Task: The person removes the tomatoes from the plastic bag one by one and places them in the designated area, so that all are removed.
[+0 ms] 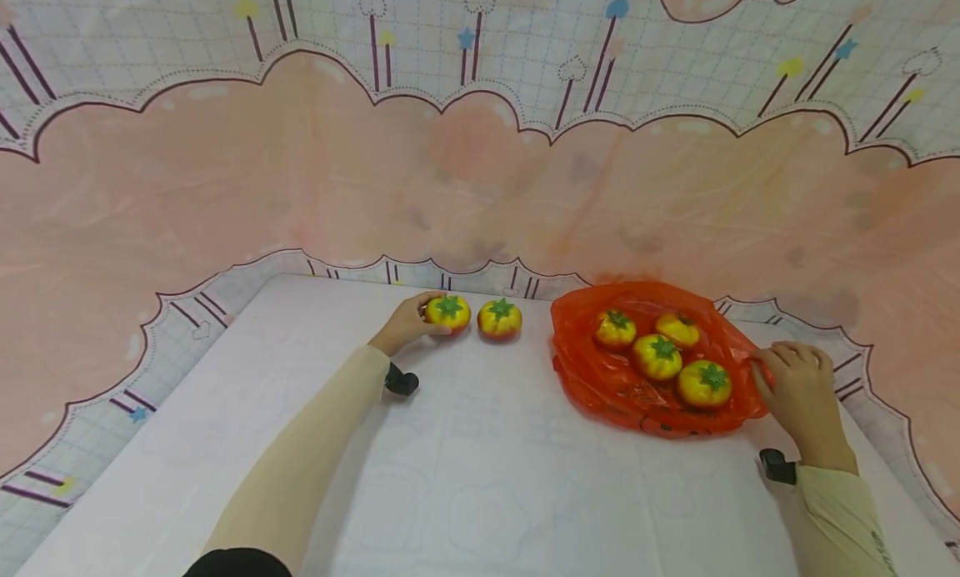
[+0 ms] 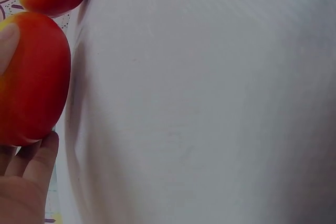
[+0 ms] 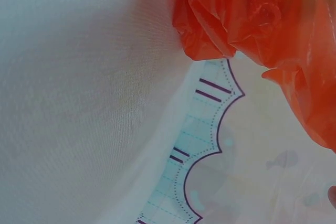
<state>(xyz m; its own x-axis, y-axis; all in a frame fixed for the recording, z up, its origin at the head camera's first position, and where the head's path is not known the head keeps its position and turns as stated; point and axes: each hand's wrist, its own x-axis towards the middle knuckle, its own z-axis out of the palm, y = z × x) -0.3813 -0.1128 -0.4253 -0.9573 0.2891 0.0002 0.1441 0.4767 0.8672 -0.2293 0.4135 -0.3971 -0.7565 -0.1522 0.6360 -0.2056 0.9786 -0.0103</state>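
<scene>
My left hand (image 1: 406, 325) grips a yellow-and-red tomato (image 1: 448, 312) with a green star-shaped top, near the far edge of the table. In the left wrist view the thumb lies over this tomato (image 2: 39, 77) and fingertips touch its lower end. Just right of it sits a second tomato (image 1: 499, 320). A red plastic bag (image 1: 600, 393) lies spread at the right, with several similar tomatoes (image 1: 657, 358) in its mouth. My right hand (image 1: 801, 393) pinches the bag's right edge. The right wrist view shows crumpled bag plastic (image 3: 210, 30), with most of that hand out of frame.
A white cloth covers the table (image 1: 465, 477). Behind it hangs a peach and white patterned sheet (image 1: 420, 177), which also shows along the table's sides. Black straps with small dark devices (image 1: 402, 382) sit at both wrists.
</scene>
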